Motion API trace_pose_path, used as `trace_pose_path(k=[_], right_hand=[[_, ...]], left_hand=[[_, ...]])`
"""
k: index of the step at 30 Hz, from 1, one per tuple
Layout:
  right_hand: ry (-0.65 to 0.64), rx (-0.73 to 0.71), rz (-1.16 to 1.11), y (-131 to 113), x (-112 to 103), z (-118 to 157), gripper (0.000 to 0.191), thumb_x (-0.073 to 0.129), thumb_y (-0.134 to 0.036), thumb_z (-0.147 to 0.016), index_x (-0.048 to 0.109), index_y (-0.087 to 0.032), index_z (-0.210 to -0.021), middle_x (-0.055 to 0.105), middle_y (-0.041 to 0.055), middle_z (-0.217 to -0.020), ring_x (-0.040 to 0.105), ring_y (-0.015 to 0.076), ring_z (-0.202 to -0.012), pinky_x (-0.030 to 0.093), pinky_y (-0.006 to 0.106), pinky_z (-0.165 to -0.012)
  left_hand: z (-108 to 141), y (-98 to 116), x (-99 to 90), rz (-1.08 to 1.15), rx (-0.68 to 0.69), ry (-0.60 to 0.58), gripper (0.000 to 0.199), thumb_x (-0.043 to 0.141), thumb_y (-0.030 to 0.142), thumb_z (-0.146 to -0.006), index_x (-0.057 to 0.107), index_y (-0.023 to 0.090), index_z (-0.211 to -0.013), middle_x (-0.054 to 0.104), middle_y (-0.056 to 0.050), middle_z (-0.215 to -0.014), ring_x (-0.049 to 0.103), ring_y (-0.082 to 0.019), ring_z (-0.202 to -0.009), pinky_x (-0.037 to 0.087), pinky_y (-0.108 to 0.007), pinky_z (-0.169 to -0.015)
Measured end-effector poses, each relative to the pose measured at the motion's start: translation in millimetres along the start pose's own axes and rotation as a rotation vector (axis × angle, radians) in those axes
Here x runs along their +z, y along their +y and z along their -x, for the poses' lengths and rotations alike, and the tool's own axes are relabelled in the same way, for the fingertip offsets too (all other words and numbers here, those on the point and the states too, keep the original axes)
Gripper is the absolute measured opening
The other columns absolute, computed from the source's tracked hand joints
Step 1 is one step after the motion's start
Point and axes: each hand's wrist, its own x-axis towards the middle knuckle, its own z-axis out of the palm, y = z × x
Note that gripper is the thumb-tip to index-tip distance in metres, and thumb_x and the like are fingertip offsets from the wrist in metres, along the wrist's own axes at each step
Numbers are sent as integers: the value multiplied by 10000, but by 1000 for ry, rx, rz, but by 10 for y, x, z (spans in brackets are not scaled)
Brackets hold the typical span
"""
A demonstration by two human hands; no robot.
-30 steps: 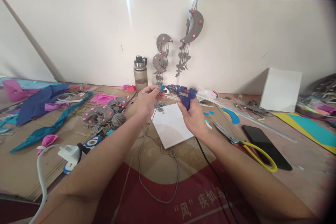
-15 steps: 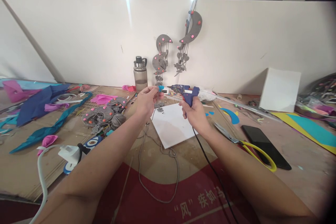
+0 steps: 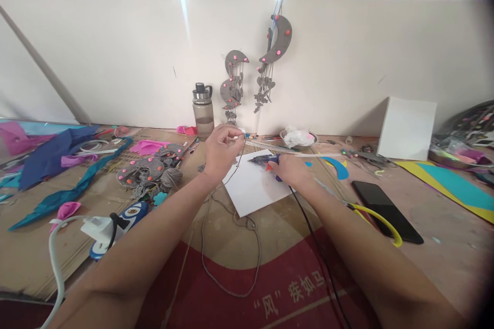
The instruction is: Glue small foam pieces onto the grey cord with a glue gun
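My left hand (image 3: pixel 224 146) is raised above the far left part of a white board (image 3: pixel 254 190), its fingers pinched on a grey yarn (image 3: pixel 242 151). The yarn hangs from the fingertips and trails down over the board's left edge into a loose loop on the cardboard. Whether a small piece is also in those fingers I cannot tell. Over the board's right side, my right hand (image 3: pixel 292 169) is wrapped round a blue glue gun (image 3: pixel 264 158) with an orange trigger. Its nozzle points left, low over the board. A black cord runs from it towards me.
Scissors with yellow handles (image 3: pixel 380 221) lie partly under my right forearm, beside a black phone (image 3: pixel 386 211). A water bottle (image 3: pixel 203 113) stands at the back. Grey felt pieces with pompoms and yarn (image 3: pixel 150 169) lie left. A white charger (image 3: pixel 98 229) sits near my left forearm.
My right hand has lowered the glue gun towards the board, away from my left hand. The blue piece at my left fingertips no longer shows; grey yarn now hangs there.
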Motion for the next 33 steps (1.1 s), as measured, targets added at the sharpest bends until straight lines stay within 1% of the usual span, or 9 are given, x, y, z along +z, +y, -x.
trace_pose_path(k=[2,5,6,9,13,16,19,27,33], right_hand=[[124,-85,-73,-83,-28,55,225,544,-368,-839,544,-186,-707,658,133,-773,634,251,-832,458,377,-775],[215,-285,-515,-296,-98,192,169,453,-349,-886,487,-210,-796,641,66,-831,608,191,-826,465,363,-809],[188,-317,-702,-379,-121,248,176,450,-380,-888,468,-217,-822,637,48,-856,605,176,-835,472,359,-819],[-44,-307,-1198,-593,-177,403,260,555,-452,-821,410,-245,-882,628,8,-939,617,149,-872,495,354,-833],[-237,-179,-1520,-694,-216,480,369,695,-415,-713,395,-244,-845,569,-61,-789,559,83,-626,522,341,-770],[-202,-112,-1542,-659,-215,447,349,719,-392,-686,440,-233,-822,446,-102,-650,361,39,-473,467,236,-543],[-90,-128,-1452,-601,-182,393,280,681,-408,-723,485,-220,-792,399,-92,-623,311,42,-470,317,180,-426],[136,-246,-1216,-515,-64,305,194,602,-400,-802,547,-214,-802,488,-53,-675,381,69,-492,313,221,-440],[244,-280,-1038,-500,-89,320,179,564,-381,-842,571,-203,-835,553,-20,-713,459,106,-591,366,242,-538]], left_hand=[[3,17,1,-49,75,-20,91,657,127,-717,667,210,-681,647,-49,-877,556,-187,-894,414,-291,-787],[9,15,0,-94,119,-50,94,657,122,-708,658,213,-688,639,-58,-907,556,-198,-908,422,-302,-790],[14,10,0,-107,125,-68,91,658,124,-707,658,215,-694,640,-59,-919,556,-196,-896,424,-302,-783],[42,-13,12,-145,144,-128,88,643,133,-725,665,218,-721,657,-54,-930,563,-185,-851,428,-301,-773],[84,-14,50,-122,97,-140,76,628,160,-757,687,208,-751,682,-47,-855,592,-172,-798,443,-292,-757],[96,32,82,-20,-75,-132,53,656,225,-758,692,187,-746,669,-32,-734,595,-143,-660,460,-268,-656],[88,96,107,79,-246,-170,122,674,284,-749,679,165,-776,672,-23,-700,625,-136,-618,491,-254,-610],[62,118,127,174,-375,-194,199,677,319,-740,685,134,-813,704,-45,-718,672,-147,-650,567,-289,-678],[60,86,125,249,-384,-207,198,690,319,-724,674,134,-794,684,-32,-683,648,-132,-613,562,-281,-648]])
